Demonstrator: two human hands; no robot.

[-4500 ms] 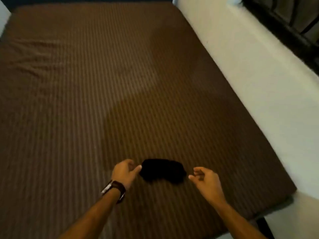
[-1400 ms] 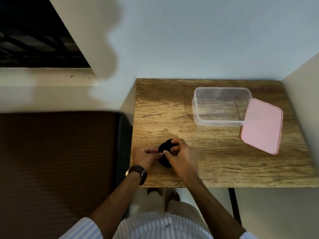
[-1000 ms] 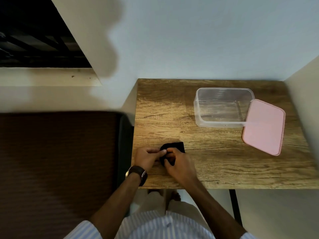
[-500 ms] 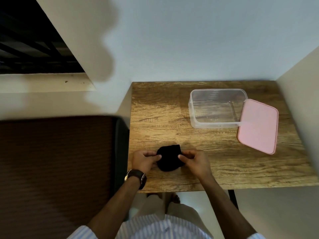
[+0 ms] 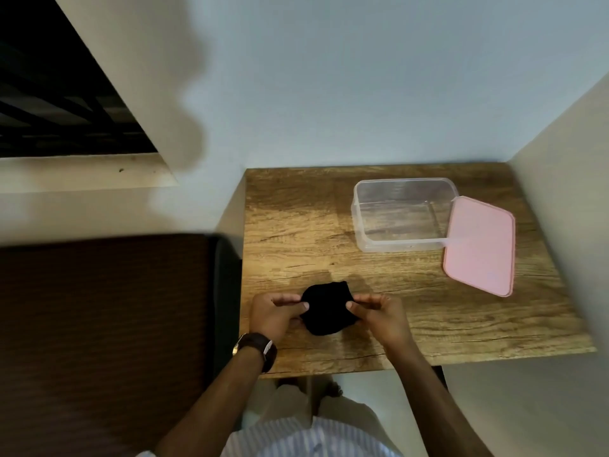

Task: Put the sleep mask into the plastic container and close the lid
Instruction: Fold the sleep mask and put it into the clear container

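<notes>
The black sleep mask (image 5: 327, 308), folded into a compact bundle, sits near the front of the wooden table (image 5: 296, 225). My left hand (image 5: 275, 313) pinches its left side and my right hand (image 5: 379, 315) pinches its right side. The clear plastic container (image 5: 403, 214) stands open and empty toward the back right of the table. Its pink lid (image 5: 479, 247) lies flat to the right, with its left edge touching or overlapping the container's side.
A brown striped bed (image 5: 99, 341) lies to the left of the table, with a narrow dark gap between them. Walls close in behind and on the right. A dark barred window (image 5: 49, 94) is at the upper left.
The view swung from the bed to the table. My hands folded the mask into a small bundle and now grip it from opposite sides. Container and lid stayed put.
</notes>
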